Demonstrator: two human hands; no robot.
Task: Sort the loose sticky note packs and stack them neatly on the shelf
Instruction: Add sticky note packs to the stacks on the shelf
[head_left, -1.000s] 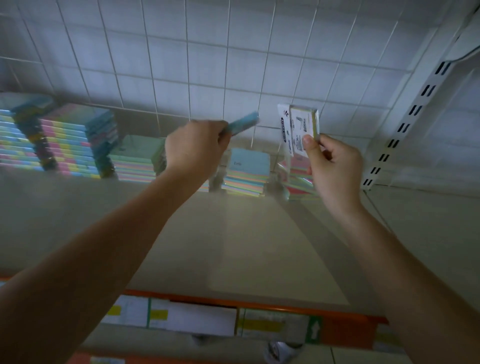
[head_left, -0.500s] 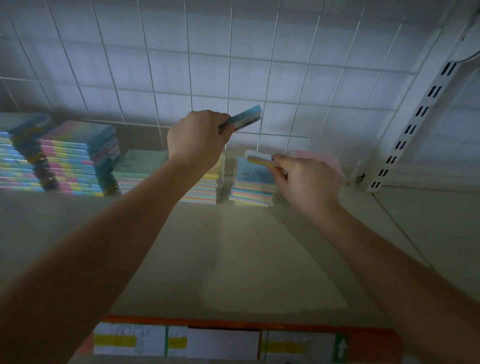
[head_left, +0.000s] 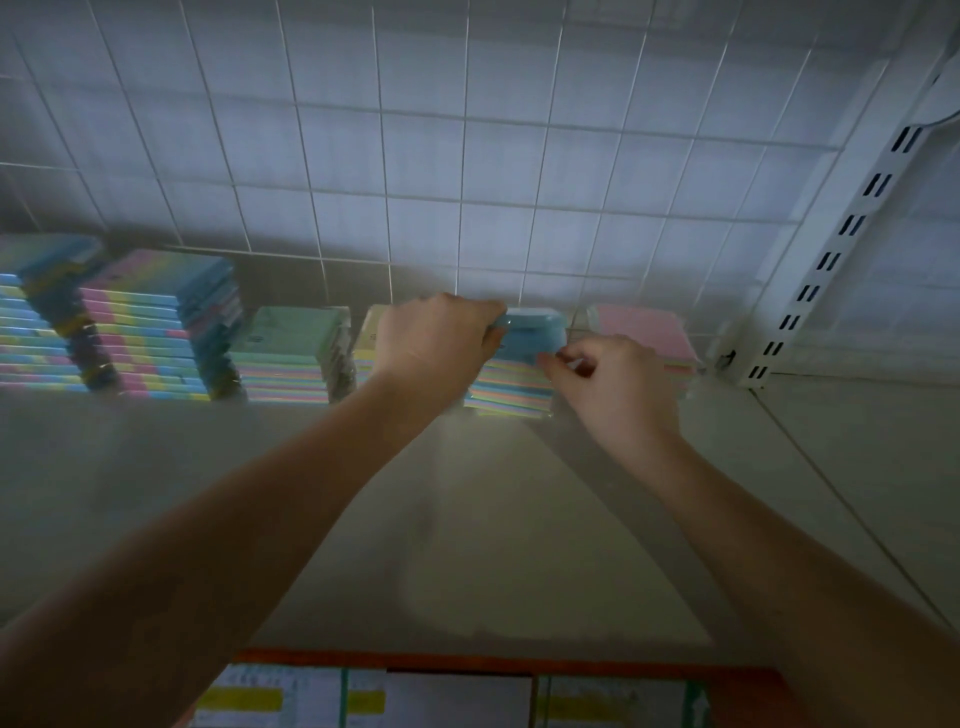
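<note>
Blue pack (head_left: 535, 332), atop shelf (head_left: 363, 519) stack (head_left: 511, 387), gripped by left hand (head_left: 436, 338); right hand (head_left: 613, 379) pinching it.

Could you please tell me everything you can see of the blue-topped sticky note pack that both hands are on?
The blue pack lies flat on top of a short stack of pastel-striped packs at the back of the shelf, near the wire grid. Its top face is plain blue with rounded-looking corners and a slight sheen, perhaps a wrapper. The left hand grips its left edge; the right hand pinches its front right corner.

Paper sticky note packs (head_left: 511, 382) in glossy clear wrap; smooth matt shelf (head_left: 467, 519); white metal wire grid (head_left: 467, 156) behind.
</note>
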